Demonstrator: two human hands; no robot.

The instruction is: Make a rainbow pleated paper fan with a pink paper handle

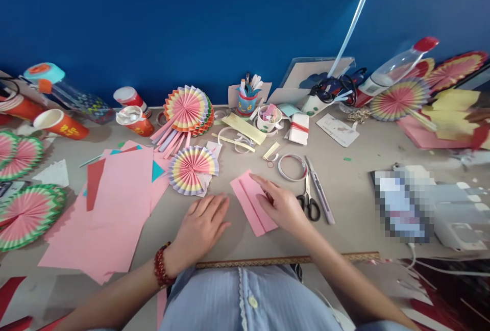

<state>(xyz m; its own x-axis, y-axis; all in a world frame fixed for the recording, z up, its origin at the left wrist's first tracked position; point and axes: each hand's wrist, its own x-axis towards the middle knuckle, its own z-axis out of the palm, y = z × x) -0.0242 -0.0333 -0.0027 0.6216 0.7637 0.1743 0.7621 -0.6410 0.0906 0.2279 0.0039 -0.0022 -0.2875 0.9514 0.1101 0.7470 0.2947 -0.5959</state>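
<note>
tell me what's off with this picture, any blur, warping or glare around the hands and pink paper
Head view: the wide lens bows the table edge; light is soft, with faint shadows under the left hand and right hand; no glare; the folded pink paper is sharp; a pixelated patch hides something at right; the far right edge is smeared.

Bright, soft shadows; edges bowed, perhaps slightly blurred.
</note>
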